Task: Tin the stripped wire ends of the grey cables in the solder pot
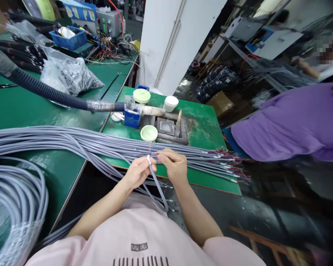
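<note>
In the head view my left hand is closed around the end of a grey cable, just below a white band on it. Thin coloured wires fan out upward from that end. My right hand pinches at these wires with thumb and forefinger; one reddish strand seems to run to its fingertips. The held cable loops down toward my lap. Behind my hands lies a thick bundle of grey cables, their stripped wire ends spread out on the right.
A square metal pot sits beyond the bundle, with a pale green dish, a white tub and a ribbed hose beside it. Coiled cable lies at left. A person in purple is at right.
</note>
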Available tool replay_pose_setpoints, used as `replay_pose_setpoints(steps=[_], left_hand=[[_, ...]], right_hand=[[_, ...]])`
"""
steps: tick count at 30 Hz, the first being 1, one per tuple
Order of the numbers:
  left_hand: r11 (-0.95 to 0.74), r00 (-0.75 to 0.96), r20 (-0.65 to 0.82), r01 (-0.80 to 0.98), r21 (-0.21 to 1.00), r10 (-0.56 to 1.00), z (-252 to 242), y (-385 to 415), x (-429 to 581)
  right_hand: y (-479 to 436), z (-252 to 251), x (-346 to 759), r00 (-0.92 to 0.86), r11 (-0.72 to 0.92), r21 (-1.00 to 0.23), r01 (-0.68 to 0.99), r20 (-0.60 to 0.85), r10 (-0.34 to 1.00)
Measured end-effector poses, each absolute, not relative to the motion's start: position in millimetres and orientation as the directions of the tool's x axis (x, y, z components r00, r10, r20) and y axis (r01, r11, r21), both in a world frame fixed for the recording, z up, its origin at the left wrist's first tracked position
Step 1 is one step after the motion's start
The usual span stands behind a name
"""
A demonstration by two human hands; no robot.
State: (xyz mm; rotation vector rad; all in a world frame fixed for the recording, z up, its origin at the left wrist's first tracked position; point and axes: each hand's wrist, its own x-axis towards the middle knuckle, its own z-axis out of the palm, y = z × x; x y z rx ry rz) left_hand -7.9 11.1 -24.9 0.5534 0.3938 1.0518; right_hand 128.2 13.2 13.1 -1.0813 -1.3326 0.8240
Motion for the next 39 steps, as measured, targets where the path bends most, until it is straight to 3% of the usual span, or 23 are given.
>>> replay_pose_setpoints(steps=[4, 7, 10, 14, 16, 19, 21, 23, 28, 39], left_hand=[[0.344, 0.399, -0.029, -0.749, 0.566, 0.916, -24, 18, -12], [0.363, 0.395, -0.066, -0.749, 0.554, 0.916, -21, 21, -14], [0.371, 0.394, -0.087, -0.738, 0.563, 0.915, -17, 22, -13], [0.317, 0.371, -0.061, -0.684, 0.657, 0.927, -14, 22, -14], [0.183, 0.28, -0.007, -0.609, 0.771, 0.96, -13, 23, -18], [-0.214, 0.043, 0.239, -0.313, 0.925, 0.97, -13, 28, -30], [-0.465, -0.097, 0.46, -0.034, 0.885, 0.883, -17, 33, -40], [-0.589, -0.165, 0.617, 0.188, 0.786, 0.77, -24, 40, -48], [-0.61, -0.175, 0.705, 0.388, 0.691, 0.688, -46, 53, -55], [-0.558, -0.139, 0.658, 0.417, 0.717, 0.74, -50, 55, -55]], right_hand=[[6, 14, 138, 0.078, 0.493, -0.812, 0.313, 0.539, 0.839], [1, 17, 145, -0.178, 0.682, -0.544, 0.489, 0.703, 0.688], [0, 16, 146, -0.455, 0.796, -0.275, 0.54, 0.7, 0.55], [10, 18, 145, -0.517, 0.827, -0.116, 0.549, 0.73, 0.446], [21, 24, 148, -0.431, 0.803, -0.167, 0.572, 0.772, 0.467], [43, 37, 155, -0.17, 0.676, -0.396, 0.621, 0.774, 0.61], [60, 42, 158, -0.018, 0.577, -0.537, 0.615, 0.722, 0.692], [76, 42, 158, 0.047, 0.524, -0.614, 0.59, 0.674, 0.737], [102, 24, 153, 0.028, 0.487, -0.622, 0.614, 0.633, 0.774], [114, 10, 144, -0.059, 0.45, -0.549, 0.704, 0.587, 0.808]])
